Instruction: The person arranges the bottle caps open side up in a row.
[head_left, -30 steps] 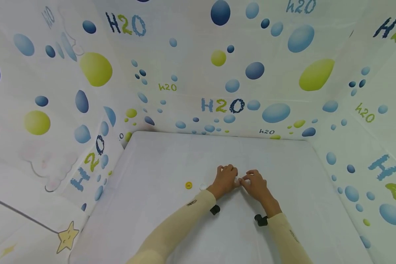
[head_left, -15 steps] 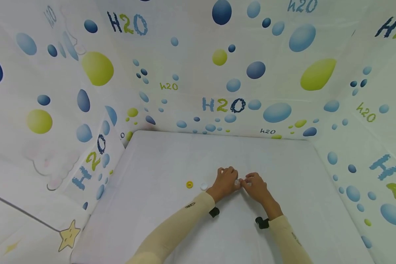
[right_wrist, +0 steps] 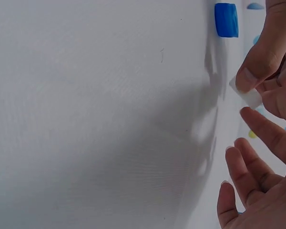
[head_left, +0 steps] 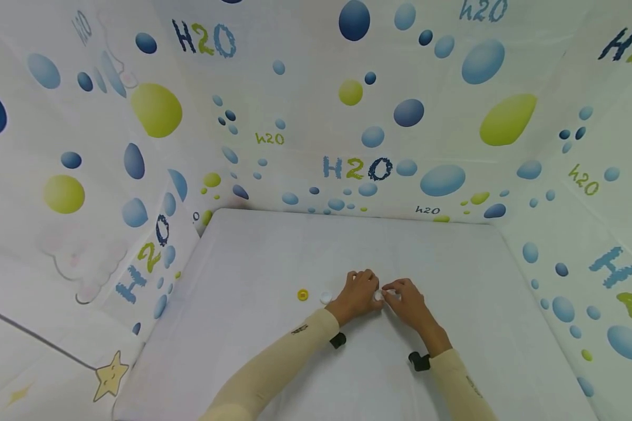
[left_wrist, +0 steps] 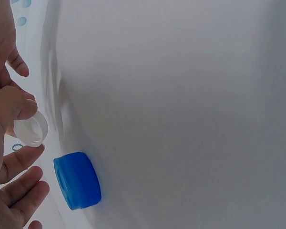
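In the head view my left hand (head_left: 358, 294) pinches a small white bottle cap (head_left: 378, 295). The left wrist view shows the left thumb pressed on that white cap (left_wrist: 31, 129), with the index fingertip at its lower rim. Close on the right, my right hand (head_left: 406, 301) has its thumb tip at the cap's edge. Its other fingers (right_wrist: 238, 167) are spread and loosely bent in the right wrist view. Near the hands a blue screw cap (left_wrist: 78, 181) rests on the white surface; it is hidden in the head view.
A yellow ring-shaped cap (head_left: 302, 294) and another white cap (head_left: 326, 298) lie on the white table (head_left: 274, 351) left of the left hand. White sheets (head_left: 305, 158) with blue and green drops stand behind and at both sides.
Both hands have come slightly nearer to the person. The held white cap shows more plainly between them, as the right hand has shifted a little away from the left.
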`<move>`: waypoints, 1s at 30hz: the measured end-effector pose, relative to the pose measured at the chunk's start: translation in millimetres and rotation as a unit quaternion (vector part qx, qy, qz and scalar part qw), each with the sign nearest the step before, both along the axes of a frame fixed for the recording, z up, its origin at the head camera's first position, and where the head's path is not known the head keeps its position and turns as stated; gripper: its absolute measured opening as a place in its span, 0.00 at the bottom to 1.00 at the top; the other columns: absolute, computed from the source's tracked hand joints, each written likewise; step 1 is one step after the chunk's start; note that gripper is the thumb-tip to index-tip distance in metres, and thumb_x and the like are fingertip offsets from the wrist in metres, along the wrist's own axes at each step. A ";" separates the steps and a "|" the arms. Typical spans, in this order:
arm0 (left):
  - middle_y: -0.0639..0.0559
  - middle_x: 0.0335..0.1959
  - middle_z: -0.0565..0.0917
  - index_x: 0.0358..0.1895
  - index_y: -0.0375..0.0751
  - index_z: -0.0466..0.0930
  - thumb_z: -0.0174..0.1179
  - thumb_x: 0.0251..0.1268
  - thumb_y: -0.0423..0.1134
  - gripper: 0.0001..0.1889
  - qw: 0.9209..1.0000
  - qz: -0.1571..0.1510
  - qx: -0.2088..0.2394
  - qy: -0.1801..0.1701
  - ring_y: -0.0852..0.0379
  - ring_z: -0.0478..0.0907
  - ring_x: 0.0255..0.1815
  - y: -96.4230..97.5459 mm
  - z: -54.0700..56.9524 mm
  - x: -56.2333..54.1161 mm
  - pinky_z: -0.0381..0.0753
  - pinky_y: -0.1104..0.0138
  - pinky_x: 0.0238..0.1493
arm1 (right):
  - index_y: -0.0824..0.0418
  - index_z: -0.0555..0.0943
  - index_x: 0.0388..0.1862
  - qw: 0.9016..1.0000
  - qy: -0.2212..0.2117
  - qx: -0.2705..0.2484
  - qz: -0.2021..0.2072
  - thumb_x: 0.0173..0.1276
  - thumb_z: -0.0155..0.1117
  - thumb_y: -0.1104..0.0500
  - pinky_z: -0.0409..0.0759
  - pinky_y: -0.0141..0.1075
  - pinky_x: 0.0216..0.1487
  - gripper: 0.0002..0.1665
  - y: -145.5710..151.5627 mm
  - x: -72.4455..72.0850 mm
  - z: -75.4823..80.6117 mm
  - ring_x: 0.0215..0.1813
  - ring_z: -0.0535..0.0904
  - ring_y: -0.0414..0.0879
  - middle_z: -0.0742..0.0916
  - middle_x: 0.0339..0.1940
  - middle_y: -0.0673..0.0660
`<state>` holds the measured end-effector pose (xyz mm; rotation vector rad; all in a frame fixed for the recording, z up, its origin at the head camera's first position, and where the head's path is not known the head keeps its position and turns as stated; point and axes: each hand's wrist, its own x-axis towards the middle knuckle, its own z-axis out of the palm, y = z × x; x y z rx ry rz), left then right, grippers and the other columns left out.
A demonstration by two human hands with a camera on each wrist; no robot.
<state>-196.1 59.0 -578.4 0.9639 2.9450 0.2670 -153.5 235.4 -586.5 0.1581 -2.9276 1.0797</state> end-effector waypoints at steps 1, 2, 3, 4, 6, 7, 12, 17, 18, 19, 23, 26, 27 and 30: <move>0.53 0.59 0.80 0.50 0.48 0.81 0.67 0.70 0.56 0.18 1.000 -0.001 0.002 -0.002 0.54 0.78 0.62 -0.5 0.1 0.0 0.70 0.53 0.68 | 0.63 0.87 0.55 1.000 -0.002 -0.003 0.003 0.79 0.66 0.56 0.79 0.61 0.58 0.14 0.6 0.4 -0.5 0.58 0.81 0.61 0.82 0.59 0.67; 0.53 0.59 0.80 0.50 0.49 0.82 0.68 0.70 0.56 0.17 1.000 -0.001 0.003 -0.005 0.54 0.78 0.62 -0.9 0.1 -0.1 0.69 0.53 0.69 | 0.62 0.87 0.57 1.000 -0.007 -0.007 0.005 0.78 0.66 0.57 0.79 0.61 0.59 0.14 1.1 0.5 -0.9 0.58 0.81 0.61 0.81 0.60 0.67; 0.53 0.59 0.80 0.50 0.49 0.82 0.68 0.70 0.57 0.18 1.000 -0.002 0.004 -0.006 0.54 0.78 0.62 -1.3 -0.1 -0.4 0.69 0.53 0.69 | 0.61 0.86 0.58 1.000 -0.010 -0.009 0.007 0.79 0.66 0.57 0.79 0.61 0.59 0.15 1.5 0.8 -1.2 0.59 0.80 0.60 0.81 0.60 0.66; 0.53 0.60 0.80 0.50 0.49 0.82 0.68 0.70 0.57 0.18 1.000 -0.004 0.000 -0.006 0.54 0.78 0.63 -1.6 -0.6 -0.7 0.69 0.53 0.69 | 0.61 0.86 0.59 1.000 -0.015 -0.012 0.009 0.79 0.66 0.56 0.78 0.61 0.60 0.16 1.7 1.1 -1.4 0.60 0.80 0.60 0.81 0.61 0.66; 0.53 0.61 0.79 0.50 0.49 0.83 0.68 0.69 0.56 0.17 1.000 -0.007 0.000 -0.010 0.54 0.78 0.64 -2.1 -1.3 -1.3 0.69 0.52 0.70 | 0.60 0.85 0.61 1.000 -0.022 -0.015 0.013 0.79 0.66 0.56 0.77 0.62 0.62 0.16 2.3 1.4 -2.1 0.62 0.79 0.61 0.80 0.62 0.65; 0.53 0.60 0.79 0.50 0.49 0.84 0.69 0.69 0.56 0.18 1.000 -0.009 0.001 -0.011 0.53 0.77 0.64 -2.2 -1.6 -1.5 0.69 0.52 0.70 | 0.59 0.85 0.61 0.999 -0.023 -0.017 0.016 0.79 0.66 0.55 0.76 0.62 0.63 0.16 2.5 2.0 -2.1 0.63 0.78 0.62 0.80 0.62 0.65; 0.54 0.61 0.79 0.52 0.49 0.84 0.68 0.69 0.56 0.18 1.000 -0.015 -0.002 -0.014 0.54 0.77 0.65 -3.2 -4.0 -1.6 0.68 0.52 0.72 | 0.59 0.86 0.60 0.999 -0.024 -0.011 0.024 0.79 0.66 0.54 0.70 0.67 0.67 0.16 4.1 3.7 -4.7 0.69 0.76 0.64 0.80 0.62 0.64; 0.54 0.61 0.78 0.51 0.49 0.84 0.69 0.69 0.55 0.17 1.000 -0.015 0.002 -0.022 0.55 0.76 0.65 -4.6 -4.1 0.2 0.68 0.52 0.72 | 0.57 0.87 0.59 0.999 -0.023 -0.007 0.026 0.79 0.66 0.53 0.67 0.70 0.65 0.16 4.0 6.5 -6.6 0.68 0.76 0.64 0.81 0.62 0.64; 0.54 0.61 0.78 0.50 0.49 0.84 0.69 0.69 0.55 0.17 1.000 -0.016 0.003 -0.024 0.55 0.76 0.65 -4.9 -3.8 0.6 0.67 0.52 0.72 | 0.57 0.87 0.59 0.999 -0.023 -0.008 0.026 0.79 0.67 0.54 0.67 0.71 0.64 0.15 3.6 7.4 -6.8 0.68 0.76 0.64 0.81 0.61 0.64; 0.54 0.61 0.78 0.50 0.49 0.84 0.69 0.69 0.55 0.16 1.000 -0.016 0.005 -0.027 0.55 0.76 0.64 -5.2 -3.4 1.2 0.67 0.52 0.72 | 0.57 0.87 0.59 0.999 -0.019 -0.007 0.026 0.78 0.67 0.54 0.67 0.72 0.63 0.15 3.4 8.3 -7.2 0.67 0.76 0.65 0.81 0.61 0.65; 0.54 0.61 0.78 0.50 0.50 0.84 0.68 0.70 0.55 0.16 0.999 -0.019 0.002 -0.026 0.56 0.76 0.65 -6.4 -3.5 2.5 0.67 0.53 0.72 | 0.57 0.87 0.59 1.000 -0.010 -0.001 0.025 0.77 0.68 0.54 0.66 0.74 0.62 0.16 1.9 10.3 -8.3 0.66 0.76 0.66 0.82 0.60 0.64; 0.55 0.60 0.78 0.50 0.51 0.84 0.68 0.71 0.56 0.16 1.000 -0.021 -0.002 -0.019 0.56 0.75 0.65 -7.1 -4.6 2.4 0.67 0.53 0.71 | 0.57 0.88 0.58 1.000 -0.003 0.004 0.024 0.76 0.70 0.54 0.67 0.73 0.60 0.16 1.1 10.8 -8.4 0.64 0.76 0.66 0.82 0.59 0.64; 0.55 0.60 0.78 0.50 0.51 0.83 0.68 0.71 0.56 0.16 1.000 -0.022 -0.002 -0.018 0.56 0.75 0.65 -7.3 -4.7 2.5 0.67 0.53 0.71 | 0.57 0.88 0.58 1.000 -0.002 0.005 0.024 0.75 0.70 0.54 0.67 0.73 0.59 0.16 1.0 10.8 -8.8 0.64 0.76 0.66 0.82 0.59 0.64; 0.55 0.60 0.78 0.50 0.52 0.83 0.67 0.71 0.57 0.16 1.000 -0.023 -0.003 -0.018 0.56 0.75 0.64 -8.0 -5.2 2.7 0.67 0.53 0.71 | 0.56 0.88 0.58 1.000 -0.002 0.014 0.025 0.75 0.71 0.53 0.67 0.71 0.58 0.16 1.0 10.8 -10.4 0.64 0.76 0.65 0.82 0.59 0.63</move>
